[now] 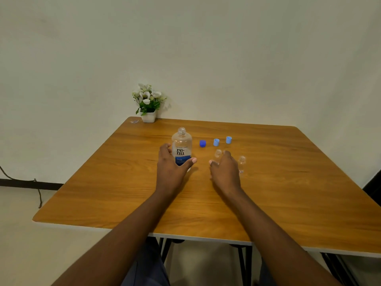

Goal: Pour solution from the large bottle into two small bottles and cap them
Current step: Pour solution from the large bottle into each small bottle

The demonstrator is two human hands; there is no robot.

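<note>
the large bottle (pixel 181 145) stands upright on the wooden surface (pixel 288 193), a little left of the middle, its threaded neck open and its label showing "renu" over a blue band. the left hand (pixel 172 168) is wrapped round its lower half, fingers on the left side and thumb across the front right, so that grip is holding the bottle while its base sits on the wood.

just right of it, further back, lies a dark blue cap (pixel 202 143). beyond that are two light blue caps in a loose row: the nearer cap (pixel 216 142) and the farther cap (pixel 228 139), all three apart from each other.

the right hand (pixel 225 172) reaches over the first small bottle (pixel 218 153), a clear one standing upright with its mouth open. the fingers cover most of it and the thumb sticks out to the left. from here i cannot tell whether that grip has closed on the bottle or is only cupped round it.

the second small bottle (pixel 242 164) stands uncapped just beside the hand on its right, not touched.

at the far left corner, against the wall, sits a white pot of white flowers (pixel 148 108) - and a dark cable (pixel 39 193) trails down to the floor at the left.
</note>
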